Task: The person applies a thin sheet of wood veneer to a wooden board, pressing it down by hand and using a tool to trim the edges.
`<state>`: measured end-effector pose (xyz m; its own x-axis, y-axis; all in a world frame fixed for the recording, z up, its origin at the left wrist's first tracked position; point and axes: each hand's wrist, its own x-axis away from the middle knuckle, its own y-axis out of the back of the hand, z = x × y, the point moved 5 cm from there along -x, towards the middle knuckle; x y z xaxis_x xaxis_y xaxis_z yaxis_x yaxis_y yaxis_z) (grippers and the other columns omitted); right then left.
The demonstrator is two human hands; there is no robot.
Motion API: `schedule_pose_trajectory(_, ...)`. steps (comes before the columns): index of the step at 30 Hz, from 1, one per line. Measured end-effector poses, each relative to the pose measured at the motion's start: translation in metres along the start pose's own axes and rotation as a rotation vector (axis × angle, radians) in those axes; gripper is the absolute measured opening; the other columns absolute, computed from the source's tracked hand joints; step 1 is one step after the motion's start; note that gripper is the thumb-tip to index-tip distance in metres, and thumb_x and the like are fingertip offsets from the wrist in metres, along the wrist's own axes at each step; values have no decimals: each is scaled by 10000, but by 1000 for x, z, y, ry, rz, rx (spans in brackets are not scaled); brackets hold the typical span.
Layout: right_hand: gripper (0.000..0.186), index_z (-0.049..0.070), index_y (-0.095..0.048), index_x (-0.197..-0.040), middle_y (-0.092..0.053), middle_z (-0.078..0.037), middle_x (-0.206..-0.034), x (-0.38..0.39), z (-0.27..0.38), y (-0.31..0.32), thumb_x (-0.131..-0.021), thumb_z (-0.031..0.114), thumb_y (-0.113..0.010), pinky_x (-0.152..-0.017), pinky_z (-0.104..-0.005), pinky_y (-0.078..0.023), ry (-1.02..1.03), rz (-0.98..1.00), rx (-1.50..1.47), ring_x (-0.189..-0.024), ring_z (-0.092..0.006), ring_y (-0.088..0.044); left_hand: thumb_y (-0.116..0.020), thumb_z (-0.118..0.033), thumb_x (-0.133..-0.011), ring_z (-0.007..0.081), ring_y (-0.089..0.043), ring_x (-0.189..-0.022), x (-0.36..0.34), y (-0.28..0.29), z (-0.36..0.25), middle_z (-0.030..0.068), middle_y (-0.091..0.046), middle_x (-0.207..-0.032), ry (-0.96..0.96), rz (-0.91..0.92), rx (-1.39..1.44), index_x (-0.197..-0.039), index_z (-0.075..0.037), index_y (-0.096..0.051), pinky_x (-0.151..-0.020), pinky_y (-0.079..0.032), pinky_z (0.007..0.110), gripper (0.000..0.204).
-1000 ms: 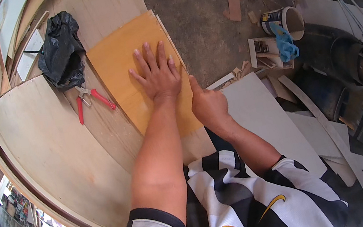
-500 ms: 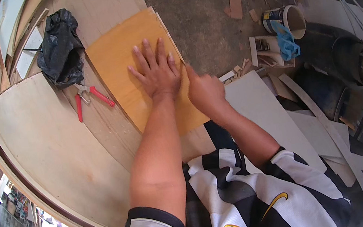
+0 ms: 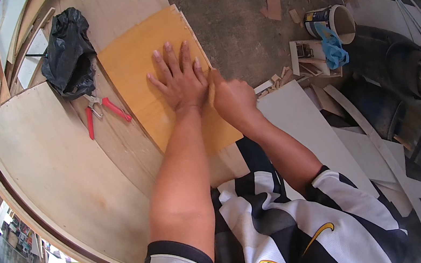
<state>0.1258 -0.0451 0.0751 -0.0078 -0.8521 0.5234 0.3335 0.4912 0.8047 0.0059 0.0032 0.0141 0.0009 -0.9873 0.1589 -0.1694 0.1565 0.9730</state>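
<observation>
A yellow-orange wooden board (image 3: 141,49) lies at a slant on a larger pale plywood surface. My left hand (image 3: 181,84) rests flat on the board, fingers spread and pointing away from me. Along the board's right edge, where a thin pale strip with a rough outline shows, my right hand (image 3: 234,98) is closed, its index finger pressed forward against the edge. Whatever its fingers hold is hidden beneath them. Red-handled pliers (image 3: 101,112) lie on the plywood left of the board, apart from both hands.
A crumpled black plastic bag (image 3: 68,54) sits above the pliers. A curved pale wooden panel (image 3: 57,165) stands at left. To the right are a white board (image 3: 311,132), wood offcuts, a bucket (image 3: 341,25) with a blue bag, and a dark cylinder (image 3: 389,50).
My right hand has shifted slightly left, closer to my left hand, along the board's edge. My left hand stays pressed on the board.
</observation>
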Motion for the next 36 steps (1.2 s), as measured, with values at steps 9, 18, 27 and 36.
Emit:
schedule_pose_trajectory(9,544,59,-547,-1381,-687,-244,-706,7,8,7,-840,101,-591,-631,-558,-567,7,27,4,-668,-441,-704,-355,-453,-1049,329,-34,-1581,1,2,4,24,-127,-1715,19,-4,12,-1603,-341,-295,-1179,5,707,568)
schedule_pose_trajectory(18,591,70,-513,-1423,-686,-232,-697,4,3,-1,-838,78,-596,-604,-543,-559,12,-17,-10,-655,-437,-700,-365,-447,-1048,323,-28,-1582,2,3,3,13,-117,-1717,21,19,-1,-1609,-354,-270,-1189,6,693,577)
schedule_pose_trajectory(27,619,77,-504,-1447,-686,-226,-686,14,4,-4,-834,81,-594,-571,-546,-556,20,48,29,-637,-426,-700,-366,-444,-1049,316,-24,-1583,3,0,2,11,-109,-1718,28,14,16,-1609,-351,-269,-1187,-6,702,576)
schedule_pose_trajectory(36,616,74,-506,-1451,-689,-204,-679,17,0,-11,-841,85,-592,-576,-534,-560,30,21,33,-619,-418,-698,-379,-433,-1046,327,-49,-1579,4,1,2,38,-148,-1708,7,-24,5,-1597,-321,-317,-1188,-38,689,566)
